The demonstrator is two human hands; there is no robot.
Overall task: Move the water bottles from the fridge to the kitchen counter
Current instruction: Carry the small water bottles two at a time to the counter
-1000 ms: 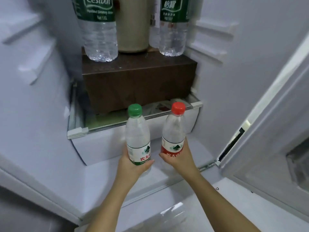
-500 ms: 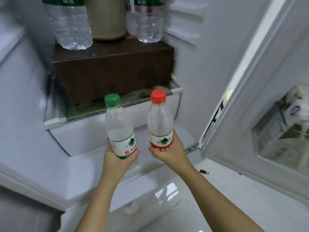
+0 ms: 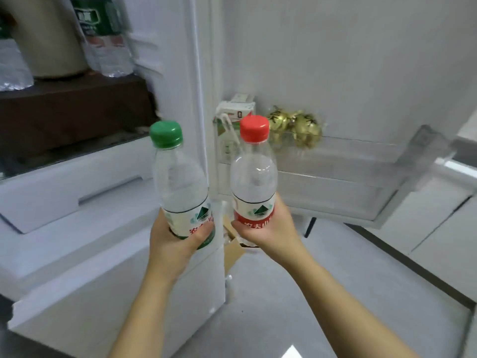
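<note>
The green-capped water bottle [image 3: 180,182] is gripped round its labelled lower half by the left grip [image 3: 173,239], fingers and thumb wrapped about it. The red-capped water bottle [image 3: 254,182] is gripped in the same way by the right grip [image 3: 268,228]. Each bottle is held with its cap uppermost and its long axis close to vertical, so most of the body stands above the grip. The two are carried in the air just beside each other without touching, and neither rests on any surface. The green-capped one is seen before the front edge of the open fridge compartment, the red-capped one before the opened fridge door [image 3: 335,60]. The door's shelf holds a small carton with a straw [image 3: 232,117] and gold-wrapped sweets [image 3: 294,125]. The desk is not plainly shown. A pale ledge [image 3: 462,164] above cabinet fronts [image 3: 426,223] is glimpsed at the right edge of the view, and the desk is judged to lie that way, past the door. On that judgement the right grip is the nearer, and the carry would have to be swung rightward round the door's outer edge, with the bottles kept upright so that their bases can be set down flat. Larger water bottles [image 3: 108,47] are seen on a brown box [image 3: 72,107] inside the fridge.
</note>
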